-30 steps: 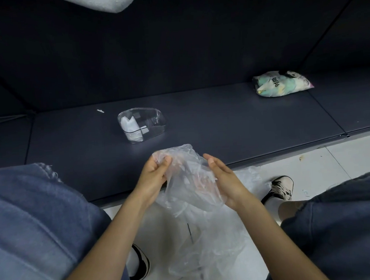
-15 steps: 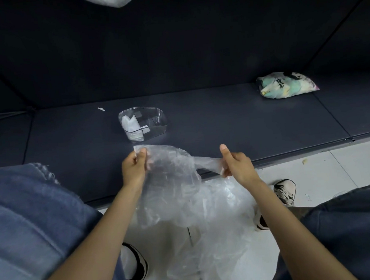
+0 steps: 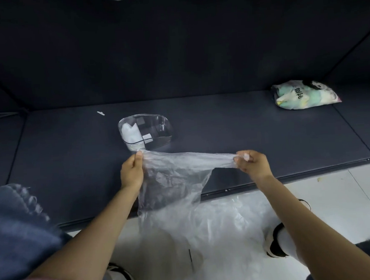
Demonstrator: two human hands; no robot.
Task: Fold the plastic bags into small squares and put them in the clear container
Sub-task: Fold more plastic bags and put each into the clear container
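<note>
Left hand (image 3: 131,173) and right hand (image 3: 253,163) each pinch a top corner of clear plastic bag (image 3: 173,183), stretched taut; clear container (image 3: 145,131) just beyond on dark mat (image 3: 244,136).

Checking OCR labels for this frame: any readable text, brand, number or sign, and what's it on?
"时间" (tentative): dark characters printed on the colourful packet at the far right of the dark mat; they appear rotated, so the reading is uncertain.
Clear container: pale patches on it, nothing legible.
Plastic bag held by both hands: no print visible.
</note>
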